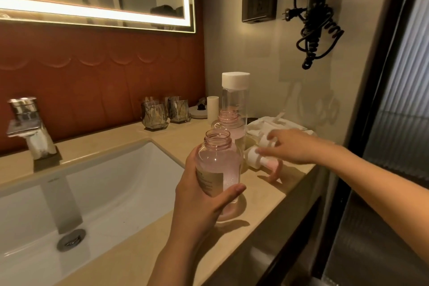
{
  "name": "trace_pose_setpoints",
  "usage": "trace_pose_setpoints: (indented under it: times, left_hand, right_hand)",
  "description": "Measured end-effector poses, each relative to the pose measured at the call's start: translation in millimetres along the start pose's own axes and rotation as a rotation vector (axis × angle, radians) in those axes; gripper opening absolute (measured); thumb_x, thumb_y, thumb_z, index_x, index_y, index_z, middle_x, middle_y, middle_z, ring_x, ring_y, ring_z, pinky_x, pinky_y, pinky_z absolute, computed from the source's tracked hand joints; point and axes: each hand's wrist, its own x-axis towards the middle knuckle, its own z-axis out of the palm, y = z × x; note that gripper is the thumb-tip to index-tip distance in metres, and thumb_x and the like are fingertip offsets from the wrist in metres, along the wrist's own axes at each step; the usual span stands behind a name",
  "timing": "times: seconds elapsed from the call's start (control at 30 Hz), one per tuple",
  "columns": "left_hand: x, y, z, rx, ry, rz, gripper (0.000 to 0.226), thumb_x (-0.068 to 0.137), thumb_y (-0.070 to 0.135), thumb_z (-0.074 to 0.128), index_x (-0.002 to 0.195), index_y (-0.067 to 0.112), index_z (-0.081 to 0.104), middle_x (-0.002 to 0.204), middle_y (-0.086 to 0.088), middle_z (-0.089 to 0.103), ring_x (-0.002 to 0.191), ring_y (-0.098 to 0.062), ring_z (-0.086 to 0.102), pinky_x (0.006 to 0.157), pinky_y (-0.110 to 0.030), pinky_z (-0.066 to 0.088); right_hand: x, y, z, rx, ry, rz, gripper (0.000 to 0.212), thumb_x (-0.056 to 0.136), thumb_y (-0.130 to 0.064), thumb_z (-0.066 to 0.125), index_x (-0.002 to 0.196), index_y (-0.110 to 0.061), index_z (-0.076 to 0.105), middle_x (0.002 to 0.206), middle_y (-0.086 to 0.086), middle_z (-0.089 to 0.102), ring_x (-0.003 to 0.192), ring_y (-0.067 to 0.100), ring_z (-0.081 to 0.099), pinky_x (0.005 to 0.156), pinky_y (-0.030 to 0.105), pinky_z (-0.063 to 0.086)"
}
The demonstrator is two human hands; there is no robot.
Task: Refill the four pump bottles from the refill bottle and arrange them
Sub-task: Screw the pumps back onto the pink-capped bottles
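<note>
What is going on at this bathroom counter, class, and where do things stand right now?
A person works beside the sink. The left hand grips an open pink bottle, held upright. The right hand reaches to the loose pump heads lying on the counter, fingers at one of them. A second open bottle stands behind, beside the tall capped refill bottle.

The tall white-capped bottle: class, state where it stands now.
Head view: the tall white-capped bottle stands upright at the back right of the counter, directly behind an uncapped pink bottle, with a small white tube at its left.
</note>
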Motion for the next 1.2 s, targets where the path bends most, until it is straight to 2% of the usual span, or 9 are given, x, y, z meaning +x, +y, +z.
trace_pose_setpoints:
  times: [0.07,0.27,0.37,0.47,0.63,0.77,0.9,1.07,1.2]
  left_hand:
    - [-0.6,1.3,-0.2,-0.009,-0.001,0.000,0.085,0.039,0.067,0.068,0.111,0.063,0.022,0.105,0.044,0.036,0.093,0.031,0.037,0.071,0.000,0.035]
    - [-2.3,0.2,1.3,-0.001,-0.004,-0.001,0.092,0.041,0.065,0.067,0.119,0.057,0.019,0.111,0.038,0.035,0.107,0.005,0.039,0.083,-0.008,0.036]
    - [-2.1,0.7,1.3,-0.021,-0.004,-0.001,0.087,0.043,0.063,0.068,0.115,0.061,0.019,0.110,0.040,0.034,0.106,0.006,0.038,0.079,-0.006,0.035]
    - [-2.4,0.0,0.7,-0.034,-0.006,-0.007,0.084,0.042,0.063,0.068,0.112,0.062,0.022,0.107,0.042,0.034,0.096,0.014,0.043,0.074,-0.003,0.035]
    - [-2.2,-0.9,-0.4,-0.049,-0.002,-0.008,0.079,0.043,0.062,0.069,0.109,0.064,0.024,0.103,0.047,0.034,0.089,0.031,0.036,0.068,0.000,0.034]
    - [-1.9,2.8,-0.1,-0.067,-0.005,-0.022,0.082,0.042,0.061,0.069,0.112,0.061,0.025,0.105,0.046,0.033,0.094,0.018,0.042,0.074,-0.002,0.033]
    - [-1.8,3.6,-0.3,-0.072,-0.011,-0.037,0.099,0.041,0.061,0.068,0.126,0.053,0.019,0.109,0.040,0.033,0.109,0.003,0.035,0.090,-0.018,0.035]
    - [-1.6,1.6,0.3,-0.082,-0.012,-0.045,0.100,0.041,0.059,0.070,0.127,0.052,0.019,0.106,0.044,0.031,0.109,0.003,0.035,0.090,-0.017,0.033]
    - [-1.5,2.7,0.4,-0.087,-0.009,-0.054,0.099,0.041,0.059,0.069,0.127,0.051,0.019,0.106,0.044,0.030,0.108,0.004,0.034,0.090,-0.015,0.033]
  right_hand:
    - [-4.0,3.0,10.8,-0.064,-0.082,0.021,0.062,0.080,-0.061,0.056,0.125,-0.018,0.049,0.110,0.001,0.064,0.095,0.016,0.056,0.085,0.032,0.048]
    - [-3.7,5.2,20.0,-0.053,-0.059,0.010,0.045,0.077,-0.042,0.069,0.111,-0.019,0.051,0.100,0.001,0.063,0.087,0.015,0.058,0.078,0.031,0.051]
    - [-7.5,5.7,8.2,0.013,0.018,-0.032,0.035,0.083,-0.040,0.063,0.106,-0.019,0.047,0.097,0.001,0.065,0.084,0.015,0.059,0.076,0.033,0.051]
    - [-15.7,0.5,-17.4,0.141,0.110,-0.044,0.034,0.083,-0.039,0.065,0.104,-0.019,0.047,0.085,-0.004,0.064,0.074,0.010,0.062,0.060,0.024,0.052]
    - [-22.7,-12.4,-56.8,0.221,0.420,-0.130,0.036,0.083,-0.034,0.066,0.112,-0.016,0.054,0.102,-0.002,0.058,0.088,0.015,0.057,0.072,0.024,0.048]
    - [-23.3,-24.4,-74.5,0.266,0.654,-0.255,0.028,0.086,-0.032,0.062,0.110,-0.016,0.061,0.098,-0.004,0.058,0.088,0.010,0.055,0.066,0.010,0.039]
    - [-24.5,-45.0,-81.7,0.407,0.894,-0.397,0.025,0.088,-0.032,0.060,0.105,-0.014,0.064,0.096,-0.005,0.061,0.085,0.008,0.056,0.067,0.010,0.044]
    - [-26.2,-71.1,-97.0,0.572,1.156,-0.574,0.019,0.091,-0.029,0.056,0.101,-0.013,0.062,0.091,-0.003,0.060,0.079,-0.002,0.054,0.069,0.009,0.047]
    - [-26.5,-91.0,-115.3,0.633,1.297,-0.669,0.027,0.092,-0.029,0.054,0.101,-0.005,0.063,0.092,0.001,0.064,0.082,0.010,0.062,0.071,0.016,0.051]
